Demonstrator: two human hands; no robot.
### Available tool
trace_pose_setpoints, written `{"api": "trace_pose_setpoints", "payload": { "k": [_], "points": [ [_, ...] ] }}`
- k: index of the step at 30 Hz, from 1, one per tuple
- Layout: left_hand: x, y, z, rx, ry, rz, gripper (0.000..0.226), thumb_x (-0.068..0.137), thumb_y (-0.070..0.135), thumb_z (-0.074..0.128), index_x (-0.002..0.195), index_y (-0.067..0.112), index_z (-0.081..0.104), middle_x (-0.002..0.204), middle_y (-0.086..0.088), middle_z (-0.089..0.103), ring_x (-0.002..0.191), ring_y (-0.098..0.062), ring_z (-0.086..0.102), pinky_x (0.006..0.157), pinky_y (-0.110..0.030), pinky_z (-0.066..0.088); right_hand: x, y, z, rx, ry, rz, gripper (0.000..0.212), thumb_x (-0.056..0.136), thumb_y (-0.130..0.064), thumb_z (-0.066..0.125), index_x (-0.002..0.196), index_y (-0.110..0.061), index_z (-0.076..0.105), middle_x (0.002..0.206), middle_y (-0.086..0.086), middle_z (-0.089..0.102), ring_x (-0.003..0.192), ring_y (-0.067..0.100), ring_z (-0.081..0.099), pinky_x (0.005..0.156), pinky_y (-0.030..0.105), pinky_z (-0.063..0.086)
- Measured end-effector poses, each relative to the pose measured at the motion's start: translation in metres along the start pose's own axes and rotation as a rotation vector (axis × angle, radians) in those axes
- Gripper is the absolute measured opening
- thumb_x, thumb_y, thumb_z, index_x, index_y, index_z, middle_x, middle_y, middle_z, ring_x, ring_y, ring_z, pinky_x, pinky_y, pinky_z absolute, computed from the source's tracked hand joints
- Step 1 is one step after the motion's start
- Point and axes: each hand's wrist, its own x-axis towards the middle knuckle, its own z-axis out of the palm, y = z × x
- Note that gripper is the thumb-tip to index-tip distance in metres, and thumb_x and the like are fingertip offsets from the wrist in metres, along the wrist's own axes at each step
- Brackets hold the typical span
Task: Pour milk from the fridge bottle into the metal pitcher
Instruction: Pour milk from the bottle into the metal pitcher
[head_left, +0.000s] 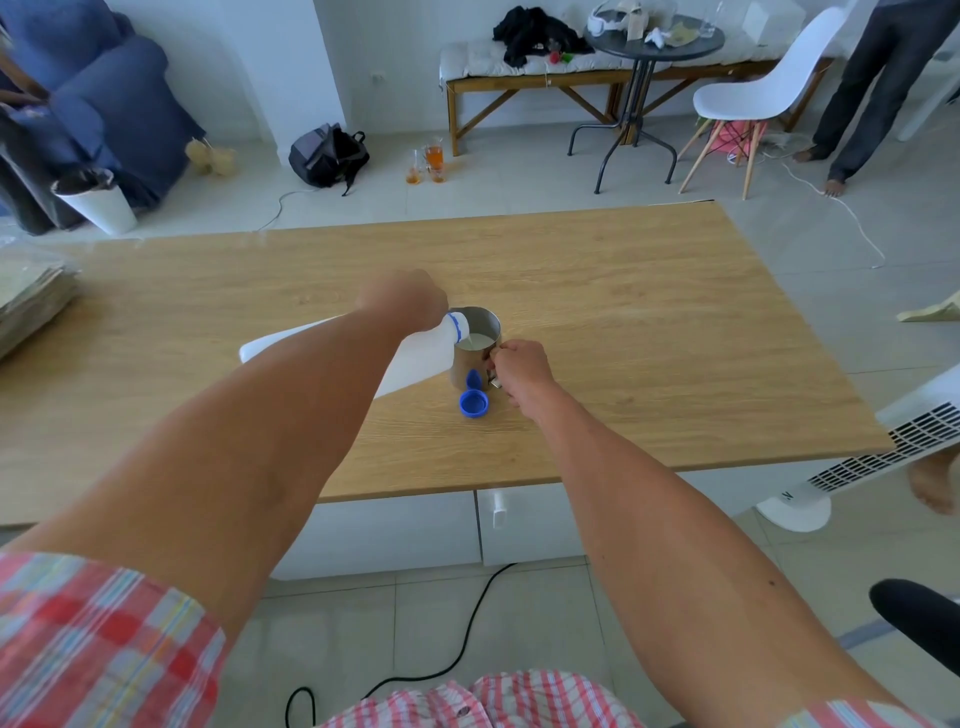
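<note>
A white milk bottle (415, 358) with a blue neck ring lies tilted nearly flat over the wooden table (649, 322), its mouth over the rim of the metal pitcher (480, 332). My left hand (402, 301) grips the bottle near its neck. A thin stream of milk runs into the pitcher, which holds a pool of white milk. My right hand (519, 371) is closed on the pitcher's handle on its near right side. The blue bottle cap (474, 403) lies open side up on the table just in front of the pitcher.
A stack of flat sheets (31, 301) sits at the table's left edge. A white fan (883, 447) stands by the table's right corner. A person (878, 88) stands at the back right near a white chair (753, 98) and round table (654, 39).
</note>
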Motion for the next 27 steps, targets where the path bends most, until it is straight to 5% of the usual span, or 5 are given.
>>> {"api": "trace_pose_setpoints", "payload": {
  "k": [13,27],
  "points": [
    [0.0005,0.0008,-0.0005,-0.002,0.0,0.0,0.024,0.096,0.021,0.039,0.101,0.011,0.06,0.081,-0.006,0.053,0.085,-0.029,0.058,0.073,-0.037,0.041,0.0011,0.0,0.0007,0.001,-0.01,-0.003,0.02,0.093,-0.003,0.044,0.09,-0.017,0.059,0.081,0.008,0.047,0.057,0.015,0.032,0.046,0.025,0.024],
    [0.0007,0.0015,-0.0011,0.005,0.0,-0.001,0.024,0.097,0.022,0.039,0.101,0.012,0.06,0.089,-0.008,0.057,0.085,-0.03,0.058,0.074,-0.037,0.043,0.0007,0.0009,0.0003,0.013,-0.006,-0.011,0.023,0.093,-0.003,0.044,0.089,-0.016,0.062,0.081,0.009,0.049,0.057,0.015,0.033,0.048,0.026,0.026]
  ]
}}
